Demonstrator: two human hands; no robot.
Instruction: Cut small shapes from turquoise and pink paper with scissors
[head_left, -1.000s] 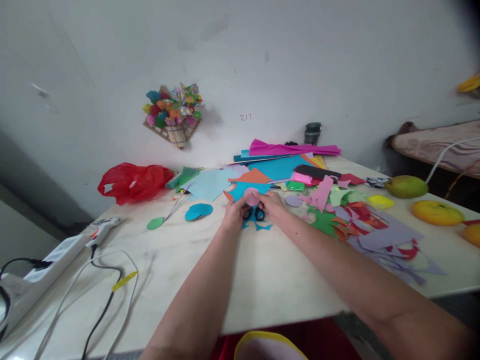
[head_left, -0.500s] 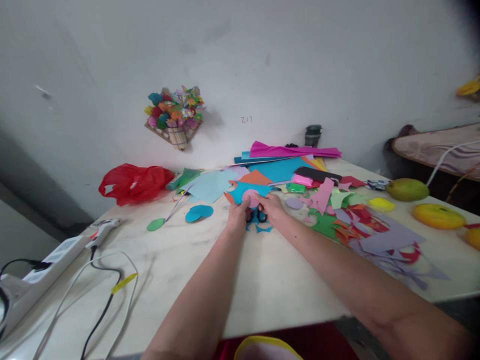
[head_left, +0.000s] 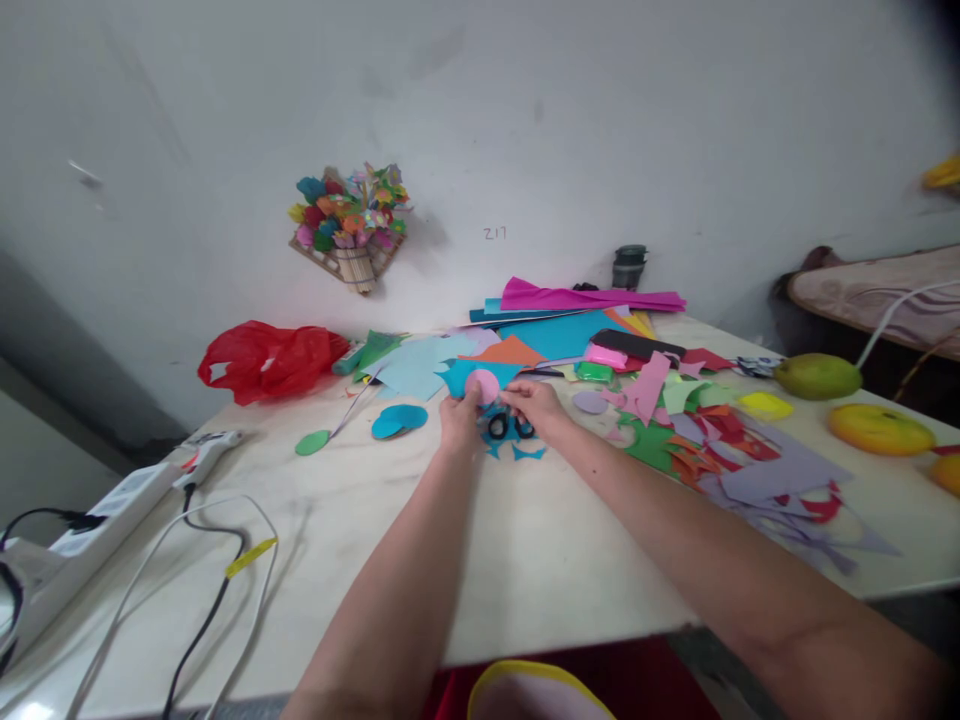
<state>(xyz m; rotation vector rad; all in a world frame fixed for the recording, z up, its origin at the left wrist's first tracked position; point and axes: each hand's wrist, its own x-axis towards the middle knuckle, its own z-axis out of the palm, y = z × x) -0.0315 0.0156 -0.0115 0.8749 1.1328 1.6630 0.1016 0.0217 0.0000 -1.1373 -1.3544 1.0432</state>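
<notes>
Behind everything, a pale wall (head_left: 480, 130) rises from the far edge of my white table (head_left: 570, 570). A white power strip (head_left: 120, 510) lies along the left side, and a crumpled red plastic bag (head_left: 274, 360) sits farther back on the left. At the far middle, a large blue sheet (head_left: 547, 343) is spread beneath other paper. Mixed coloured paper scraps (head_left: 784, 465) cover the right side, with a yellow fruit (head_left: 879, 428) to their right.

Near the middle, my left hand (head_left: 459, 420) is pinched narrow, its thumb holding a pink disc (head_left: 482, 387) that overlaps a smaller piece of blue paper (head_left: 504, 374); I cannot tell how far my fingers wrap behind. My right hand (head_left: 538, 405) has its fingertips drawn close together, just right of the disc; I cannot tell whether they grip anything. Black-handled scissors (head_left: 492, 432) lie between my hands on the table. Left of my left hand are two overlapping blue discs (head_left: 400, 421), and farther left, one green disc (head_left: 312, 442).
</notes>
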